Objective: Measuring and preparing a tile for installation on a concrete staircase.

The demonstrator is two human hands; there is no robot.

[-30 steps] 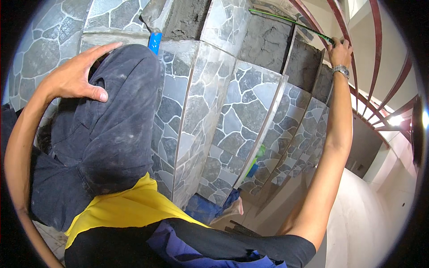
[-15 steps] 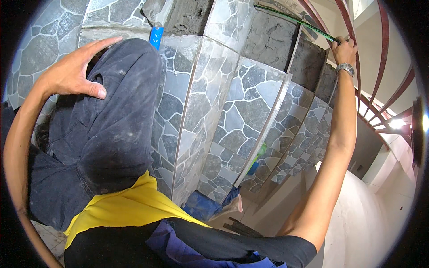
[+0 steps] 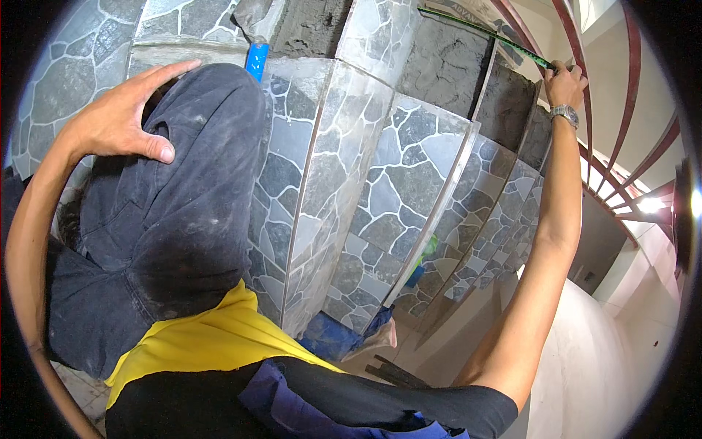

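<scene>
My left hand [image 3: 121, 117] rests flat, fingers spread, on my raised knee in dusty dark trousers [image 3: 175, 212] at the upper left. My right arm stretches up to the top right, where my right hand [image 3: 564, 82], wearing a metal wristwatch [image 3: 565, 113], grips the end of a long thin green and black bar [image 3: 482, 33]. The bar lies across a bare grey cement step [image 3: 450, 62] near the top of a curved staircase tiled in grey stone pattern [image 3: 380, 190].
A blue tool handle [image 3: 256, 60] pokes up on a tiled step beside my knee. Red metal railing bars [image 3: 614, 124] curve along the right side. A blue object [image 3: 329, 338] and dark pieces lie on the floor below, by a pale curved wall [image 3: 592, 366].
The view has tilted slightly. My right hand with the green bar has stayed at the top step; my left hand remains on my knee.
</scene>
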